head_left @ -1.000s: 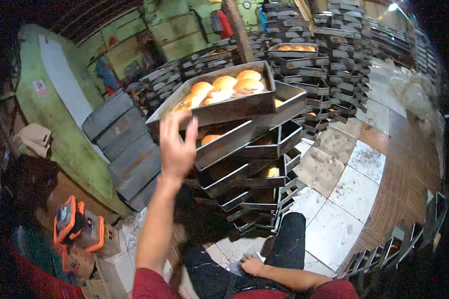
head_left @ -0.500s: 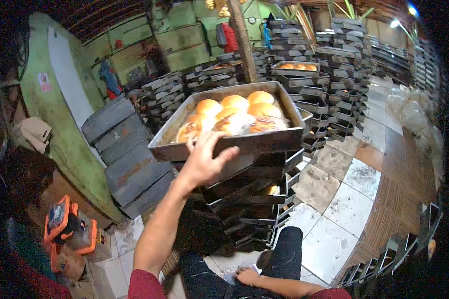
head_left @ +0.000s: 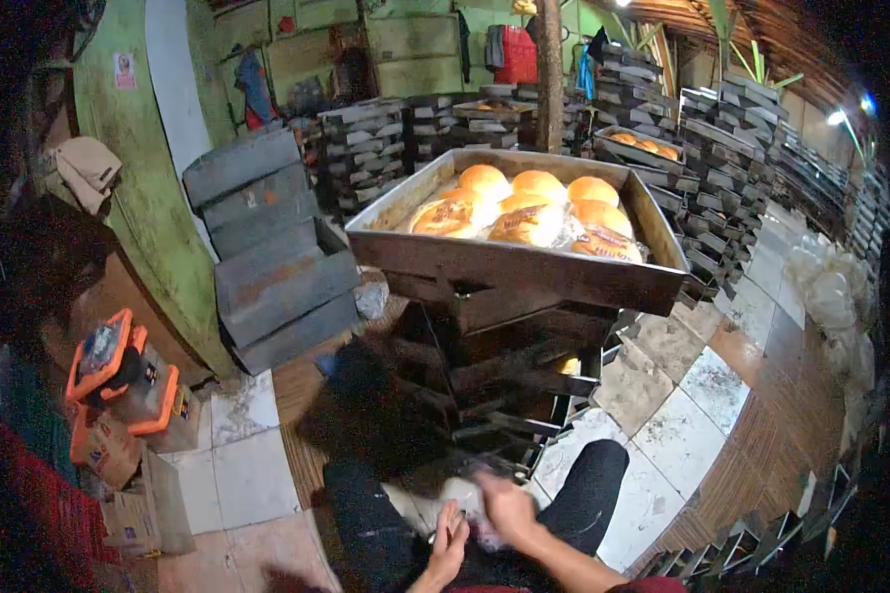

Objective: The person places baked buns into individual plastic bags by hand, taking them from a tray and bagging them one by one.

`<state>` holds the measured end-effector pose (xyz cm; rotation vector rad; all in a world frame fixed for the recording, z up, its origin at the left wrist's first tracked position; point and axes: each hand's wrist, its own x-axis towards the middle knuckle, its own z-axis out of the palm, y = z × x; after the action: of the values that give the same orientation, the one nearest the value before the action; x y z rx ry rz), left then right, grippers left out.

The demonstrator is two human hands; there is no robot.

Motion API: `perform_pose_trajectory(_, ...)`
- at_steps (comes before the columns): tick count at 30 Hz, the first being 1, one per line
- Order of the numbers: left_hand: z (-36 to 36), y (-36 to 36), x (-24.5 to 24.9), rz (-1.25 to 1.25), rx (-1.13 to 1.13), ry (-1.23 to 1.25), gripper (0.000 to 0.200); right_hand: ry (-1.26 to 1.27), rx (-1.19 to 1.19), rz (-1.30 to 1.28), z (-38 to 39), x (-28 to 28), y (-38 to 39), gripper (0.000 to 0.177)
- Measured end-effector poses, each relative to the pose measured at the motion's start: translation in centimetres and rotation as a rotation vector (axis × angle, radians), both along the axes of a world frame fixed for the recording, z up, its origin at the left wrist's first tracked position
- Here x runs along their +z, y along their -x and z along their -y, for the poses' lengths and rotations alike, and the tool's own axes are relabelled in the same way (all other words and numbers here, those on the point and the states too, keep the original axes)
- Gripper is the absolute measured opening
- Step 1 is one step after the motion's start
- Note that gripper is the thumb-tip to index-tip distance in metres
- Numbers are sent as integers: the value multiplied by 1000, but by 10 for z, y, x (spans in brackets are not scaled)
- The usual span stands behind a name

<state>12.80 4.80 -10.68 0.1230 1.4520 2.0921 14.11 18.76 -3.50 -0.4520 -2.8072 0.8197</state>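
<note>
A deep metal tray (head_left: 509,282) holds several round, glossy buns (head_left: 539,185) on top of a stack in front of me. Its front row shows buns in clear printed wrappers (head_left: 526,225). Below, over my lap, a pale, see-through plastic bag (head_left: 470,502) appears between my hands, its contents too blurred to make out. My right hand (head_left: 509,509) is smeared by motion and closed on the bag from the right. Close to the bag's left side, my left hand (head_left: 448,544) has its fingers pointing up and slightly apart.
Dark metal trays (head_left: 494,366) are stacked beneath the buns, close to my knees. Grey metal boxes (head_left: 282,287) stand at left, near orange-trimmed containers (head_left: 153,385). Tall tray stacks (head_left: 722,148) and a wooden post (head_left: 550,89) rise behind. More trays (head_left: 742,544) lie at lower right.
My left hand has come away from the tray of buns and down to my lap beside my right hand. The view has turned left, so the tray appears further right.
</note>
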Motion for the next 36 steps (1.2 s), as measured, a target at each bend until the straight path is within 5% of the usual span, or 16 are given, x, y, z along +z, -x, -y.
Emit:
perform_pose_trajectory(2, 3, 15, 17, 19, 29, 18, 46, -106, 220, 23, 55, -10, -18, 27)
perform_pose_trajectory(4, 8, 32, 54, -8, 249, -56, 27, 162, 505, -326, 62, 6, -24, 25)
perform_pose_trajectory(5, 19, 37, 71, 133, 259, -137, 22, 413, 547, -223, 55, 34, -28, 24)
perform_pose_trajectory(8, 42, 45, 104, -124, 133, -240, 19, 427, 137, -320, 27, 71, -39, 26)
perform_pose_trajectory(10, 65, 51, 118, -402, -294, 29, 18, 543, 82, -613, 8, 81, -20, 56)
perform_pose_trajectory(12, 68, 54, 144, -498, -362, 116, 19, 788, 141, -508, -8, 98, -10, 65)
perform_pose_trajectory(15, 65, 58, 159, -654, -568, -158, 18, 1126, 380, -72, -20, 91, -12, 89)
perform_pose_trajectory(20, 65, 68, 148, -664, -678, -235, 20, 1470, 252, 68, -21, 72, -21, 47)
perform_pose_trajectory(22, 63, 72, 151, -635, -483, 180, 22, 1280, 159, 27, -30, 79, -21, 25)
perform_pose_trajectory(24, 62, 76, 134, -307, -367, 46, 22, 1199, 90, -124, -32, 93, -12, 16)
perform_pose_trajectory(28, 37, 77, 93, -298, -39, 150, 9, 59, -95, -330, -30, 92, 12, 14)
perform_pose_trajectory(29, 31, 80, 97, -466, 71, 319, 6, 130, -142, -297, -19, 98, 16, 16)
perform_pose_trajectory(33, 26, 92, 86, -266, 174, 323, 10, 100, 110, -126, -51, 124, 11, 13)
perform_pose_trajectory(34, 22, 91, 85, -427, 301, 339, 16, -94, 93, -295, -78, 142, -5, 12)
perform_pose_trajectory(35, 19, 94, 72, -259, 384, 197, 21, -302, 38, -457, -105, 160, -21, 11)
perform_pose_trajectory(36, 18, 101, 53, -89, 461, 58, 25, -915, -323, -540, -149, 203, -29, 10)
